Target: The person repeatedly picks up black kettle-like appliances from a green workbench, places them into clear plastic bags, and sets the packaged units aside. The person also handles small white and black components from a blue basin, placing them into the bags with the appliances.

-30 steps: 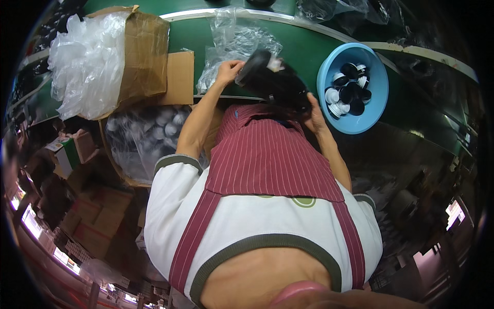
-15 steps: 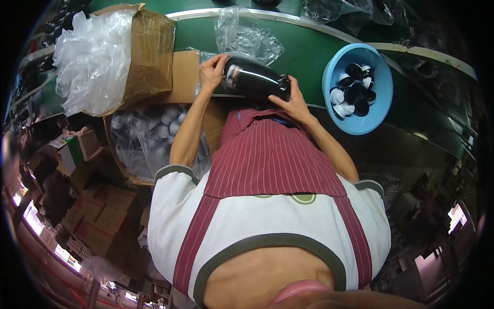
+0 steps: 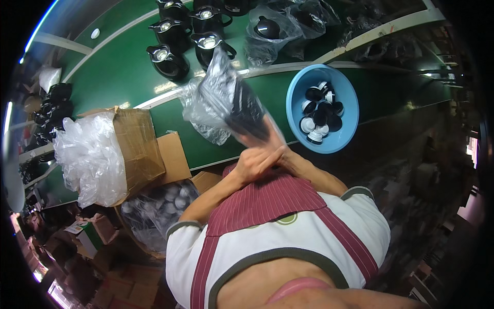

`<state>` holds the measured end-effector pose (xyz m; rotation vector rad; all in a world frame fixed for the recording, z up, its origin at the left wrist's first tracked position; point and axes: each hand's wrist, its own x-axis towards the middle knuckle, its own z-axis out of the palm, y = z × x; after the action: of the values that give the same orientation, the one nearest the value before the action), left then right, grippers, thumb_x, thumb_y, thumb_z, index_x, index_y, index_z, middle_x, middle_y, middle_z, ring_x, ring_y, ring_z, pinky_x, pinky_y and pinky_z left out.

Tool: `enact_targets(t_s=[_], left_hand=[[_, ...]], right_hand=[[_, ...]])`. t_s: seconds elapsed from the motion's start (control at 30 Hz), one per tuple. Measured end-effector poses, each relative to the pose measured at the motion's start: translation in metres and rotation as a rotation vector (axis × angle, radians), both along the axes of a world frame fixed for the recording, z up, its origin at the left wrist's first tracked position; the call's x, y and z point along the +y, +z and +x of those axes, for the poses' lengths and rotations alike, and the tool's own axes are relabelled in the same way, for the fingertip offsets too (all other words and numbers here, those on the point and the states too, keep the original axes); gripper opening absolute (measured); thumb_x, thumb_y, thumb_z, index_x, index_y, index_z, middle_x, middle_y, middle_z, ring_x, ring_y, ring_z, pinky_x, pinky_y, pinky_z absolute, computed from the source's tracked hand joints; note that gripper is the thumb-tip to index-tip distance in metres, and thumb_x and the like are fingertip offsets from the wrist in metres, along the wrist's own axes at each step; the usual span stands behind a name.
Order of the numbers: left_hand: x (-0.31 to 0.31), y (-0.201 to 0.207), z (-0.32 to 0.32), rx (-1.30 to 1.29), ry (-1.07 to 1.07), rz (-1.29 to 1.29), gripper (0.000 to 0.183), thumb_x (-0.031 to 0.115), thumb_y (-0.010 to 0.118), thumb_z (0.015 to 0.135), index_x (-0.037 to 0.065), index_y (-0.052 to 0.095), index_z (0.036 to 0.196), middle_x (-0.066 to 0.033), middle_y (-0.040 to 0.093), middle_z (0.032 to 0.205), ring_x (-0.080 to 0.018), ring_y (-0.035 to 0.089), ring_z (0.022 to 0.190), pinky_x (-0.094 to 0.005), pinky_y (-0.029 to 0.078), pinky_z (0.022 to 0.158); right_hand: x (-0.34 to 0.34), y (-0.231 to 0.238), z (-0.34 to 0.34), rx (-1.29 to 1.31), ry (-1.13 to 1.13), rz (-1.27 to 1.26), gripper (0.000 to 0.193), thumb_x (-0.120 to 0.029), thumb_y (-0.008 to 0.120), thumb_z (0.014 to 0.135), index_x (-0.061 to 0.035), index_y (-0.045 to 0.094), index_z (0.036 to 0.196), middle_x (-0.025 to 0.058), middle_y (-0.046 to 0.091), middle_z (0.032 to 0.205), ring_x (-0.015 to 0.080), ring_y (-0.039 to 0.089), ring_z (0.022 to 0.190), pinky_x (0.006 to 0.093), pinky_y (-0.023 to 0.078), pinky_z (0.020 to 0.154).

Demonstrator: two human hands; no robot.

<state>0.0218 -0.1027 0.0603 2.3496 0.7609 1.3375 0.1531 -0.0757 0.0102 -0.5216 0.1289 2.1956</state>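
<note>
A black jug [image 3: 248, 114] is inside a clear plastic bag [image 3: 220, 85] in front of me, tilted, with the loose end of the bag pointing away toward the standing jugs. My left hand [image 3: 253, 164] is closed at the bag's near edge, close to my right wrist. Partly covered by the plastic, my right hand [image 3: 274, 135] reaches up against the near end of the jug and grips it; its fingertips are blurred. More crumpled clear plastic [image 3: 198, 116] lies on the green table just left of the bagged jug.
Several black jugs [image 3: 168, 62] stand on the green table [image 3: 123, 67] beyond a pale rail. Bagged jugs [image 3: 270, 31] are at the back. A blue basin [image 3: 298, 126] with black-and-white lids is on the right. At left, a carton [image 3: 136, 149] overflows with plastic bags; another box [image 3: 159, 208] holds bagged round parts.
The jug, held bare between both hands before, is now inside the plastic bag. My left hand has moved right, beside the right one. The view has shifted to show more of the far table.
</note>
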Motion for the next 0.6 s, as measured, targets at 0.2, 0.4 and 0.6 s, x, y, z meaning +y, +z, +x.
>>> enact_targets(t_s=[0.2, 0.4, 0.6], left_hand=[[0.071, -0.005, 0.001, -0.098, 0.103, -0.177, 0.035, 0.002, 0.073, 0.087, 0.005, 0.069, 0.122, -0.0052, 0.064, 0.069, -0.0185, 0.060, 0.054, -0.0330, 0.048, 0.052], [0.114, -0.005, 0.007, -0.041, 0.221, -0.406, 0.030, 0.004, 0.072, 0.090, 0.008, 0.068, 0.120, -0.0078, 0.069, 0.073, -0.0174, 0.065, 0.056, -0.0300, 0.050, 0.054], [0.202, 0.016, 0.008, -0.101, 0.324, -0.400, 0.023, 0.003, 0.068, 0.093, 0.004, 0.069, 0.116, -0.0070, 0.067, 0.070, -0.0153, 0.066, 0.058, -0.0278, 0.051, 0.057]], right_hand=[[0.123, 0.084, 0.029, -1.023, -0.526, 0.391, 0.048, -0.031, 0.067, 0.097, -0.0016, 0.055, 0.132, 0.0123, 0.066, 0.123, 0.0239, 0.069, 0.101, 0.0355, 0.061, 0.081], [0.344, 0.137, 0.079, -2.334, -0.560, 1.435, 0.080, -0.034, 0.088, 0.071, -0.0213, 0.054, 0.142, 0.0160, 0.063, 0.125, 0.0372, 0.061, 0.116, 0.0455, 0.052, 0.097], [0.460, 0.092, 0.058, -2.442, 0.487, 1.428, 0.076, -0.034, 0.086, 0.064, -0.0258, 0.059, 0.134, 0.0141, 0.063, 0.128, 0.0351, 0.055, 0.125, 0.0571, 0.046, 0.099]])
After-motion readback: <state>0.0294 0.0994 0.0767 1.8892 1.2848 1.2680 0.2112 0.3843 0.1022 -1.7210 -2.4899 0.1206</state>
